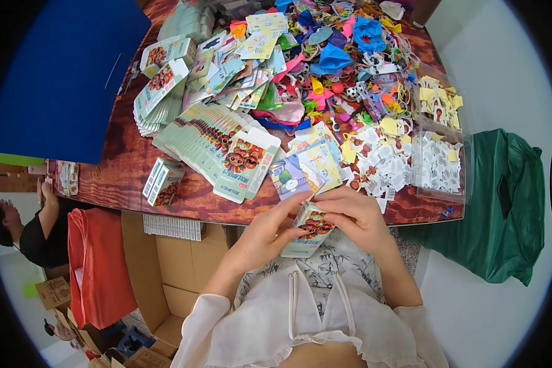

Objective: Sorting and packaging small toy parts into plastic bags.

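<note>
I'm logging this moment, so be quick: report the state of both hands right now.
Left hand: closed, holding the small printed box by its side.
Right hand: closed on the same box, fingers bent at its upper end.

Two hands (260, 236), one held box (308, 243), two clear trays (466, 168), one green bag (481, 208), one blue panel (61, 80), one table (122, 153)

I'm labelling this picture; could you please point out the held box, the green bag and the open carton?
Held box (313, 229), head view: printed front.
Green bag (497, 232), head view: middle.
Open carton (179, 260), head view: bare inside.
</note>
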`<state>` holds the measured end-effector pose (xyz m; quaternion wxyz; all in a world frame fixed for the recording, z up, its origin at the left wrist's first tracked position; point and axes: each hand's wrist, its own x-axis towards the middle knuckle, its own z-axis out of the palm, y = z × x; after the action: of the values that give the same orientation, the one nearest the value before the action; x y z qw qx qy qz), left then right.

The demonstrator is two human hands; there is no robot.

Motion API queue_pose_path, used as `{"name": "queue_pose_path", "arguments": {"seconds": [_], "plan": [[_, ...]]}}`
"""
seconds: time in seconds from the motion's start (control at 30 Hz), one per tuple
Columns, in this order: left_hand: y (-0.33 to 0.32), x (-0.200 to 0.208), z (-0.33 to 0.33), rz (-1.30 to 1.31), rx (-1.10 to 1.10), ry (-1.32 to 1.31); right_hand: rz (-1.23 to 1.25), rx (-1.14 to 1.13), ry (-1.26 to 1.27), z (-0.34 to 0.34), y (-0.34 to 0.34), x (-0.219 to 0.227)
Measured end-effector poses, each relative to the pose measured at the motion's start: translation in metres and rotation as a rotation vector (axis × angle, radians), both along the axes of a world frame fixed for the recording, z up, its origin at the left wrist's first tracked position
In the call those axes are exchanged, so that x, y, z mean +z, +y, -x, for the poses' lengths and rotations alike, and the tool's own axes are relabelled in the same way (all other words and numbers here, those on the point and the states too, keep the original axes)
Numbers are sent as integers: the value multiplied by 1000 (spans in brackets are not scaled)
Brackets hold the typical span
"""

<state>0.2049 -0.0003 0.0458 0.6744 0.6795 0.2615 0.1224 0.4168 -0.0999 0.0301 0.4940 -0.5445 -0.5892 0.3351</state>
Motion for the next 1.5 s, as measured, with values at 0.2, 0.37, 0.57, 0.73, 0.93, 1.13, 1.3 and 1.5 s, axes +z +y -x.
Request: {"name": "queue_pose_path", "arguments": {"seconds": [0.2, 0.37, 0.57, 0.73, 0.93, 1.13, 1.3, 1.5], "plan": [[3, -8, 1, -166, -85, 22, 71, 53, -124, -4, 0, 7], [2, -17, 7, 39, 1, -25, 22, 26, 5, 5, 2, -4], [10, -18, 9, 312, 121, -234, 379, -258, 1105, 11, 12, -24], [0, -31, -11, -65, 327, -351, 541, -79, 1001, 40, 29, -24], [9, -28, 9, -143, 301, 99, 28, -124, -621, -13, 65, -7], [13, -20, -5, -564, 224, 253, 182, -45, -828, -31, 91, -6], [12, -13, -9, -605, 206, 347, 147, -178, -639, -61, 92, 4], [15, -16, -5, -775, 210, 380, 253, -325, 205, -80, 71, 22]]}}
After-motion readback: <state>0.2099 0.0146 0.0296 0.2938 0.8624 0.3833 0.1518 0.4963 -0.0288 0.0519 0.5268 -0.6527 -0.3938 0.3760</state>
